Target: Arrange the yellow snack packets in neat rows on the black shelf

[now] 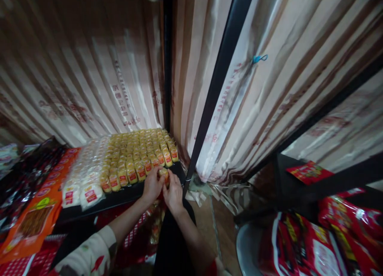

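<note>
Between my two hands, in front of the shelf edge, is a small yellow wrapped snack cake [163, 173]. My left hand [153, 185] closes on its left side, and my right hand [173, 191] grips it from the right. Just beyond them stand tight rows of the same yellow wrapped cakes [134, 148] with red labels, on a black shelf [131, 190]. To their left are rows of white wrapped cakes [91, 194], also red-labelled. The underside of the held cake is hidden by my fingers.
Orange snack packets [36, 220] and dark shiny packets [30, 172] lie at the left. A red basket [134, 232] holding packets sits below the shelf. A black post [209, 104] rises right of my hands. Red bags [311, 244] fill the lower right. Creased sheeting [119, 68] hangs behind.
</note>
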The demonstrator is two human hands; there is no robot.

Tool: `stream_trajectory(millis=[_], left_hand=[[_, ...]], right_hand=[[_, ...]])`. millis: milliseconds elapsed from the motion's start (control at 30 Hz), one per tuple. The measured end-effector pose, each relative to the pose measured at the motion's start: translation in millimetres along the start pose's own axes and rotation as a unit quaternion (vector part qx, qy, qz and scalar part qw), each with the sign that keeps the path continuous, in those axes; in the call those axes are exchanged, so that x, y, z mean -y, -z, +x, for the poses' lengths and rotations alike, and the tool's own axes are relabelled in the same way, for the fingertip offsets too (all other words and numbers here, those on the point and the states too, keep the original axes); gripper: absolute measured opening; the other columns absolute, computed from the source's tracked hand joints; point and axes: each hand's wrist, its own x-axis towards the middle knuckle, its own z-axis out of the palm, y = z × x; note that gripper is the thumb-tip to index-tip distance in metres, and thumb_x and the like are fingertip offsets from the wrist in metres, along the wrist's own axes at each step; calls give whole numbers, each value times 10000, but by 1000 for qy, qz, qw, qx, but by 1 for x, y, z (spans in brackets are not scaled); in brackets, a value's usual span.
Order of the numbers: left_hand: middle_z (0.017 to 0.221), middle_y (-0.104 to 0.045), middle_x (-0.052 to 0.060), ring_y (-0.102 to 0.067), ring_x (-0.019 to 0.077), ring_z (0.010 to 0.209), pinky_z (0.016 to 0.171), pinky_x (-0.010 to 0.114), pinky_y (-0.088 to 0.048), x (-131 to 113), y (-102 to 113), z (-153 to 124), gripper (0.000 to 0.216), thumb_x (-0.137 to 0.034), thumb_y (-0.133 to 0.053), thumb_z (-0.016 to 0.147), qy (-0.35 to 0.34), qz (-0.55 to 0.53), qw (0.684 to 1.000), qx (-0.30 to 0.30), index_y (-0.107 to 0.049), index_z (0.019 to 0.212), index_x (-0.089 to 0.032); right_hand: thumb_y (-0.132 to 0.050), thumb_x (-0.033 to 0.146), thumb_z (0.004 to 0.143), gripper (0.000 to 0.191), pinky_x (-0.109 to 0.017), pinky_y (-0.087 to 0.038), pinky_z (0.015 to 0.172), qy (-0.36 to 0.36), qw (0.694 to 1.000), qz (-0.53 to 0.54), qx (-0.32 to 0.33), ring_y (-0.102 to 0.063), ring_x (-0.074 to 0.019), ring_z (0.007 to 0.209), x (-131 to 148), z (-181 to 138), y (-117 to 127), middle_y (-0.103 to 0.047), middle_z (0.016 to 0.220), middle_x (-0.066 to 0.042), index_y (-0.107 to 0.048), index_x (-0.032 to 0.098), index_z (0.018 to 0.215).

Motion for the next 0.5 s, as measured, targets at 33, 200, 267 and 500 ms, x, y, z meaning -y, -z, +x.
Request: stream_trajectory(millis=[33,200,267,500], left_hand=[[953,-629,41,-592,164,832,806,288,-450,-3,-1,6,254,-187,-512,769,-6,2,1000,1,-546,1021,-190],[996,-617,55,-578,179,920,847,299,-441,-18,-11,36,249,-162,-514,772,-41,18,999,-9,-543,1018,-183],[994,-616,59,-577,187,940,855,303,-441,-23,-17,48,268,-151,-515,774,-51,14,999,-9,-532,1040,-176],[1065,-600,83,-563,193,1000,895,311,-424,-31,-37,74,256,-125,-491,786,-83,36,996,8,-525,1037,-161]], right_hand=[[-417,190,817,485,-402,-446,908,-6,1000,1,-12,-508,-240,1060,-1,4,-1,-565,1132,-134,-416,136,1299],[-391,185,829,519,-426,-370,1000,-28,997,19,-70,-409,-244,1205,-4,21,-7,-474,1285,-154,-342,107,1341],[-391,170,822,552,-431,-329,1040,-31,996,25,-82,-344,-240,1271,-6,25,-10,-410,1353,-159,-301,87,1360],[-354,144,827,571,-463,-282,1074,-20,997,27,-73,-198,-224,1363,-21,32,-18,-267,1454,-167,-264,89,1388]])
